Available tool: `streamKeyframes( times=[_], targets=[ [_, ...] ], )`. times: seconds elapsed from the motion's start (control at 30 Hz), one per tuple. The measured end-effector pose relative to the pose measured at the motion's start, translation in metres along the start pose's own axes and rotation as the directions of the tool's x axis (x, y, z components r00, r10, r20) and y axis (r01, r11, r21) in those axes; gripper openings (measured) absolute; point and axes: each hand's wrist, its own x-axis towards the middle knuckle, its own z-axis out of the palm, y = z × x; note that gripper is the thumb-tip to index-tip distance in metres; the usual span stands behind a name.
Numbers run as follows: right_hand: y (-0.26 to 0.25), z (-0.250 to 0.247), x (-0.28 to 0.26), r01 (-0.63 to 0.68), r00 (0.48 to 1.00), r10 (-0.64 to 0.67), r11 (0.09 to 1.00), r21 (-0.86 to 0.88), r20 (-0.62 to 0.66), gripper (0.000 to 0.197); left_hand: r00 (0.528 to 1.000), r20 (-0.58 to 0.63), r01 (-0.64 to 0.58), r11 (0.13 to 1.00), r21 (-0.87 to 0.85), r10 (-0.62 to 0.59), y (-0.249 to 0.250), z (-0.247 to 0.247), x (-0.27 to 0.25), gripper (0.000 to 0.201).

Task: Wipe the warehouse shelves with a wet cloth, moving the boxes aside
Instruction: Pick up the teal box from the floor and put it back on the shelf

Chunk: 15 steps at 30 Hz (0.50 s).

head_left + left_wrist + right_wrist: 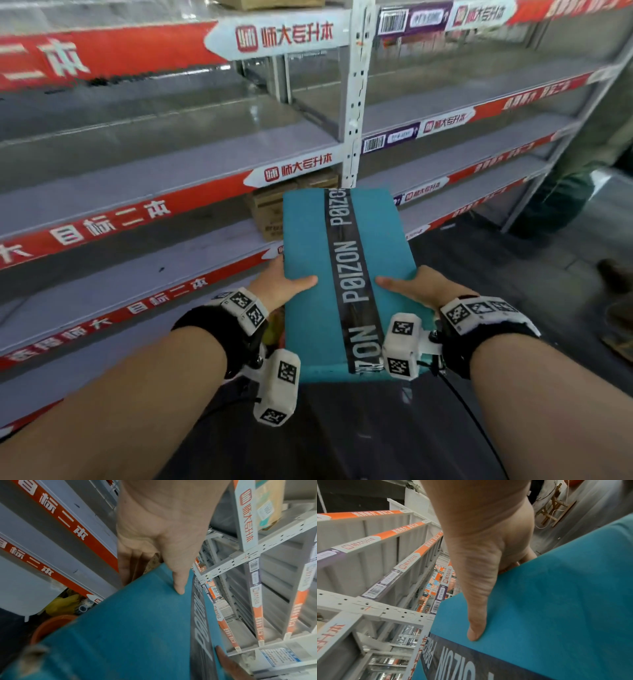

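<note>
Teal POIZON box clamped between our left hand and right hand, thumbs on top; may slip if squeeze slackens.

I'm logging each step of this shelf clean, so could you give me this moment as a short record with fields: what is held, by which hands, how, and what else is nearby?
held item: teal box with a black tape strip printed POIZON along its top
left hand: grips the box's left side, thumb on top, fingers underneath
right hand: grips the right side the same way
box position: in front of the shelves, off any shelf board
nearby: brown cardboard boxes on a lower shelf behind it
cloth: a yellow item shows below; cannot tell if it is the cloth
</note>
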Motion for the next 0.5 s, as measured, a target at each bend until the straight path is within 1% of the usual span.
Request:
streamKeyframes(
  times=[0.07,0.1,0.17,0.27,0.33,0.4,0.43,0.47,0.5],
  targets=[
    [-0.010,0.002,-0.017,0.029,0.999,-0.027,0.999,0.034,-0.039,0.056,0.999,-0.042,-0.035,0.999,-0.006,0.035,0.003,-0.012,-0.013,0.060],
    [-0.014,0.002,-0.023,0.042,0.997,-0.038,0.997,0.058,-0.069,0.057,0.997,-0.064,-0.050,0.999,-0.006,0.049,0.005,-0.015,-0.019,0.064],
    [-0.022,0.004,-0.034,0.078,0.988,-0.060,0.990,0.120,-0.145,0.065,0.990,-0.114,-0.082,0.997,0.013,0.083,0.011,-0.024,-0.032,0.053],
    [-0.036,0.004,-0.049,0.130,0.975,-0.091,0.974,0.184,-0.205,0.075,0.972,-0.194,-0.120,0.990,0.071,0.132,0.023,-0.036,-0.052,0.060],
    [-0.052,0.003,-0.061,0.163,0.974,-0.115,0.955,0.249,-0.197,0.082,0.954,-0.254,-0.144,0.986,0.078,0.160,0.031,-0.045,-0.063,0.053],
    [-0.064,0.000,-0.064,0.198,0.969,-0.148,0.944,0.266,-0.196,0.100,0.930,-0.332,-0.153,0.987,0.050,0.160,0.042,-0.056,-0.074,0.045],
    [-0.070,-0.001,-0.065,0.212,0.968,-0.162,0.938,0.274,-0.193,0.105,0.911,-0.376,-0.164,0.986,0.041,0.167,0.047,-0.062,-0.078,0.044],
    [-0.077,-0.002,-0.066,0.223,0.968,-0.175,0.930,0.292,-0.182,0.102,0.896,-0.409,-0.171,0.984,0.044,0.174,0.052,-0.067,-0.081,0.046],
    [-0.086,-0.003,-0.072,0.234,0.967,-0.188,0.922,0.309,-0.173,0.093,0.890,-0.416,-0.180,0.982,0.053,0.186,0.054,-0.072,-0.083,0.050]
  ],
)
